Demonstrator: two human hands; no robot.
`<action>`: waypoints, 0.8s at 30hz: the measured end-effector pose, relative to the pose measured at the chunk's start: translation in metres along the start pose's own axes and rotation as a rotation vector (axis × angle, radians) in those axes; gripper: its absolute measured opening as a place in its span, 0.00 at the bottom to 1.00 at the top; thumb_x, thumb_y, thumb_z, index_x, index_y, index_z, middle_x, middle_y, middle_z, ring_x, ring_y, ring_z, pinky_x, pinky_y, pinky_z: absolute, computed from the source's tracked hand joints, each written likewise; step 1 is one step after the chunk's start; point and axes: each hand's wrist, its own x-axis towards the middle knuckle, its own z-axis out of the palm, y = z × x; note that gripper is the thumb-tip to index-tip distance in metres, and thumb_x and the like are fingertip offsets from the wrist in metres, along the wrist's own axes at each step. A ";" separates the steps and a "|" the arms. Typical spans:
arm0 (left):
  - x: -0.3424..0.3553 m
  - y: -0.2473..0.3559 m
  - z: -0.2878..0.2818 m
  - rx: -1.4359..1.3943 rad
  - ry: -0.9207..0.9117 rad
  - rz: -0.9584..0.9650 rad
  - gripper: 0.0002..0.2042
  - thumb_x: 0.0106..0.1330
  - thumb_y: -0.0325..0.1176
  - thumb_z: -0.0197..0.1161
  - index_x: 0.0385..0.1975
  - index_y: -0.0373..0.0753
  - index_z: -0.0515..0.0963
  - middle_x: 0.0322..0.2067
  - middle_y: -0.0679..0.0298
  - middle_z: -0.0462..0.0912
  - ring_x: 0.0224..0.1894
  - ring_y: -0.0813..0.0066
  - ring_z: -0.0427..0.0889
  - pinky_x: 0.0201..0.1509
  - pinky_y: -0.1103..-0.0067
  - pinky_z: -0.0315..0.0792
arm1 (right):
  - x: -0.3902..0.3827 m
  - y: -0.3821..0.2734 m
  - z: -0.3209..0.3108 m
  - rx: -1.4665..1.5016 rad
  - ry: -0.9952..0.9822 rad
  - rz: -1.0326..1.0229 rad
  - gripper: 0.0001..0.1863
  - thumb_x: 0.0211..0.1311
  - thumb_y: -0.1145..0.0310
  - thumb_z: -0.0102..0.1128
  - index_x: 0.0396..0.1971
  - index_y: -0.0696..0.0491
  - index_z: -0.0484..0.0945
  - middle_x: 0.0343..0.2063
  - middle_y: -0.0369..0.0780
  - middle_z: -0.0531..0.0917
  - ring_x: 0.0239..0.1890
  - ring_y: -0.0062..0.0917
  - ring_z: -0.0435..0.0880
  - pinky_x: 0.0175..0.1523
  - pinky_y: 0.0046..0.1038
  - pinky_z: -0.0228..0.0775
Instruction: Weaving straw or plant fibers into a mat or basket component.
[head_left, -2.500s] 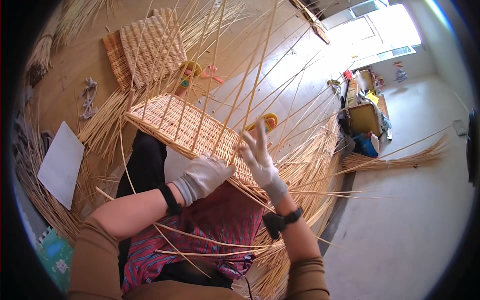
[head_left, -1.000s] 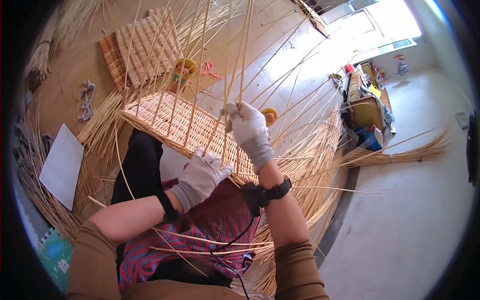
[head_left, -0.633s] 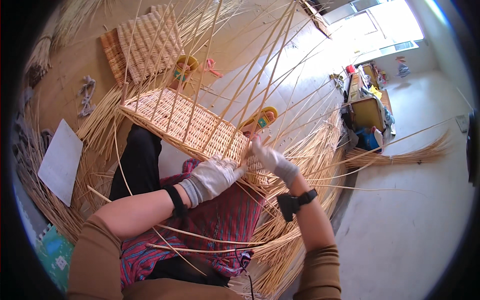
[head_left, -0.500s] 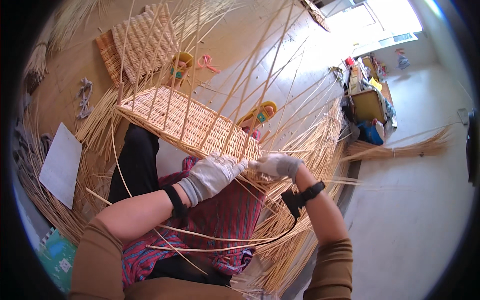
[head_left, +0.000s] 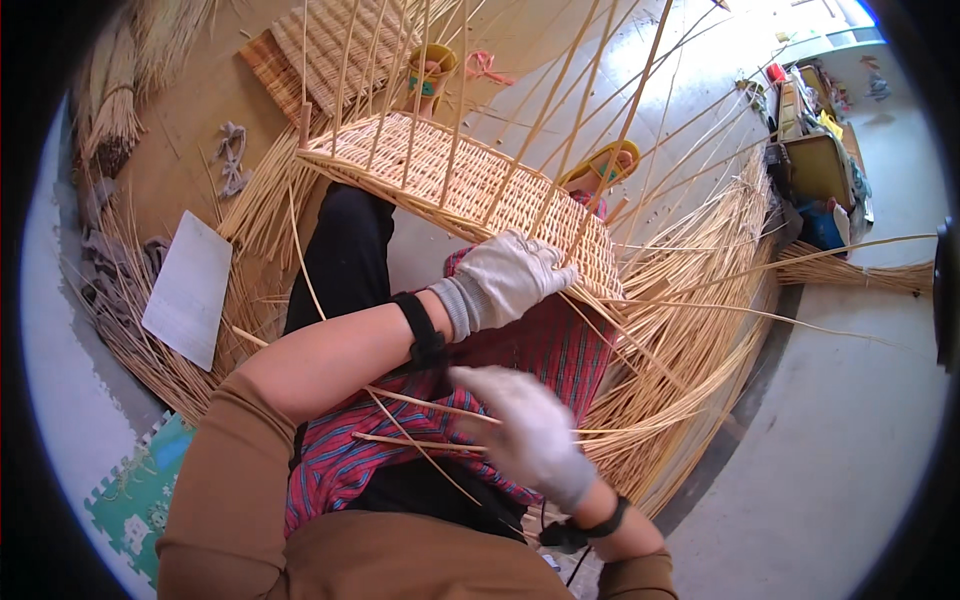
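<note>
A woven wicker basket base (head_left: 480, 180) rests across my lap, long and narrow, with upright willow rods rising from its edges. My left hand (head_left: 508, 280), in a pale work glove, is closed on its near rim close to the right corner; the fingertips are partly hidden. My right hand (head_left: 530, 435), also gloved and smeared by motion, is away from the base, over the red plaid cloth (head_left: 345, 480) on my lap. Loose willow rods (head_left: 420, 440) pass by that hand; whether its fingers touch them is unclear.
A large heap of willow rods (head_left: 690, 330) spreads on the right. Woven mats (head_left: 340, 50) lie at the far left, near a white board (head_left: 188, 290) and more rods. My feet wear yellow slippers (head_left: 600, 165). A cluttered cabinet (head_left: 815, 165) stands far right.
My right hand has left the basket's right corner and moved down toward my lap. My left hand stays on the rim. The whole view has shifted, so the scene sits farther right and higher.
</note>
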 end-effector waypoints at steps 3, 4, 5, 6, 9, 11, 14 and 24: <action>0.013 0.006 -0.015 -0.064 -0.092 -0.001 0.22 0.68 0.42 0.62 0.61 0.44 0.79 0.48 0.55 0.82 0.54 0.55 0.82 0.57 0.62 0.75 | -0.004 0.013 0.037 -0.016 -0.248 0.038 0.31 0.67 0.65 0.63 0.70 0.45 0.69 0.42 0.43 0.84 0.43 0.42 0.85 0.48 0.40 0.79; 0.014 0.006 -0.020 -0.078 -0.125 -0.029 0.23 0.68 0.46 0.63 0.60 0.43 0.79 0.48 0.55 0.82 0.54 0.54 0.82 0.57 0.62 0.75 | -0.009 0.017 0.032 -0.016 -0.372 0.103 0.29 0.67 0.67 0.61 0.69 0.43 0.72 0.40 0.42 0.84 0.39 0.41 0.86 0.45 0.39 0.80; 0.018 0.011 -0.027 -0.101 -0.159 -0.051 0.26 0.67 0.50 0.64 0.60 0.43 0.79 0.48 0.54 0.82 0.54 0.53 0.82 0.57 0.61 0.75 | -0.022 0.036 0.023 -0.076 -0.226 0.069 0.27 0.67 0.70 0.59 0.67 0.42 0.75 0.37 0.41 0.84 0.37 0.39 0.86 0.42 0.39 0.80; 0.019 0.016 -0.034 -0.125 -0.192 -0.074 0.28 0.66 0.54 0.65 0.60 0.42 0.79 0.48 0.54 0.82 0.54 0.52 0.82 0.57 0.61 0.75 | -0.037 0.054 0.008 -0.139 -0.084 0.033 0.26 0.66 0.72 0.57 0.64 0.40 0.78 0.34 0.40 0.84 0.34 0.38 0.86 0.39 0.39 0.80; 0.019 0.022 -0.055 -0.127 -0.258 -0.145 0.36 0.62 0.65 0.64 0.60 0.40 0.78 0.47 0.52 0.83 0.53 0.51 0.82 0.58 0.61 0.75 | -0.084 0.084 -0.072 -0.379 0.324 0.223 0.14 0.61 0.76 0.63 0.46 0.49 0.88 0.34 0.43 0.89 0.37 0.38 0.88 0.45 0.37 0.80; 0.020 0.024 -0.063 -0.130 -0.282 -0.166 0.36 0.63 0.66 0.63 0.60 0.39 0.78 0.47 0.52 0.83 0.54 0.51 0.82 0.58 0.62 0.75 | -0.122 0.076 -0.114 -0.543 0.547 0.385 0.06 0.64 0.76 0.64 0.40 0.54 0.86 0.31 0.44 0.87 0.36 0.39 0.88 0.45 0.37 0.80; 0.023 0.027 -0.059 -0.153 -0.298 -0.141 0.36 0.65 0.66 0.61 0.61 0.39 0.78 0.49 0.52 0.83 0.55 0.51 0.82 0.59 0.63 0.75 | -0.130 0.061 -0.109 -0.155 0.464 0.450 0.14 0.62 0.74 0.68 0.47 0.51 0.84 0.42 0.44 0.86 0.43 0.37 0.88 0.47 0.33 0.82; 0.055 0.001 -0.076 0.060 -0.519 0.066 0.21 0.71 0.53 0.62 0.61 0.58 0.81 0.41 0.60 0.88 0.43 0.57 0.87 0.45 0.65 0.79 | -0.037 0.098 -0.010 -0.206 0.344 0.318 0.17 0.71 0.65 0.59 0.57 0.43 0.76 0.38 0.44 0.85 0.40 0.42 0.87 0.41 0.41 0.80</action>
